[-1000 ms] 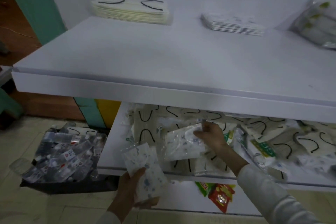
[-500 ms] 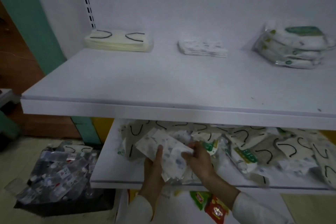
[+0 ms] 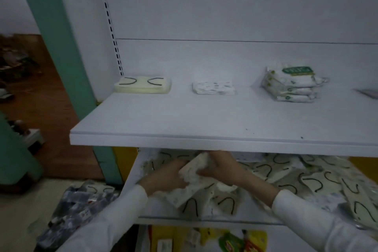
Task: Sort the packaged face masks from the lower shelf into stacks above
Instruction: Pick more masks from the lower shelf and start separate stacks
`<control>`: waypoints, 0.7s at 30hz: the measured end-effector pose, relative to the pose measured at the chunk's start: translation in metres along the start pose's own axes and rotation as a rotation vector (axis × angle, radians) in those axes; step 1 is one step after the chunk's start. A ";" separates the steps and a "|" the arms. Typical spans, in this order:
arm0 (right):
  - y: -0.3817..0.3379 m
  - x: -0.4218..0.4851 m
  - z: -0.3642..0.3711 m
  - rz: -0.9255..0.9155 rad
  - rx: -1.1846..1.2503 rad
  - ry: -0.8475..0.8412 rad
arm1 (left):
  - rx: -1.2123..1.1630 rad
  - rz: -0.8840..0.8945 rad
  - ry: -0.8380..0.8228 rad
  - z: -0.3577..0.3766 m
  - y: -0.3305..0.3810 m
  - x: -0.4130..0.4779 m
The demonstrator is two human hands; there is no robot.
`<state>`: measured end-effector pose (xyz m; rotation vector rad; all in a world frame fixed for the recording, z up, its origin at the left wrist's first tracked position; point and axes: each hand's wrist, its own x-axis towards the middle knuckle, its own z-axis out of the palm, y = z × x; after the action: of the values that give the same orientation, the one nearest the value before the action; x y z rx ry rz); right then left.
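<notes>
Head view puts both your hands just under the front lip of the upper shelf [image 3: 204, 120], over the lower shelf [image 3: 131, 184]. Your left hand [image 3: 167, 176] and right hand [image 3: 222, 166] meet on one patterned packet [image 3: 195, 169], each with fingers curled round it, though blur hides exactly how they lie. Beneath the upper shelf, loose packaged masks [image 3: 306, 182] with black ear loops spread across the lower shelf, mostly under its right half. On top of the upper shelf, along its back edge, sit three piles: a cream stack [image 3: 142, 86] at the left end, a patterned stack [image 3: 213, 88] in the middle and a green-labelled stack [image 3: 292, 85] toward the right. Below the upper shelf's left corner, a bin of bottles [image 3: 77, 210] stands on the floor
</notes>
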<state>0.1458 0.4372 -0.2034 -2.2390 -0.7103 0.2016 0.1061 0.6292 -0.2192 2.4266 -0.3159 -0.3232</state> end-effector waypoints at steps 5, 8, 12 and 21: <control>-0.003 -0.018 -0.022 -0.053 0.044 -0.031 | 0.146 0.109 -0.013 -0.045 0.027 -0.027; -0.019 -0.020 -0.059 -0.073 0.121 0.089 | 0.052 0.198 0.070 -0.082 0.042 -0.039; -0.039 0.000 -0.117 -0.099 0.270 0.300 | -0.314 0.276 0.531 -0.113 0.073 -0.018; -0.007 0.053 -0.117 0.138 0.705 0.376 | -0.620 0.010 0.679 -0.086 0.068 0.069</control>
<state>0.2286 0.3968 -0.1132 -1.5797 -0.2225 0.0742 0.1878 0.6073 -0.1212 1.7811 0.0745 0.3662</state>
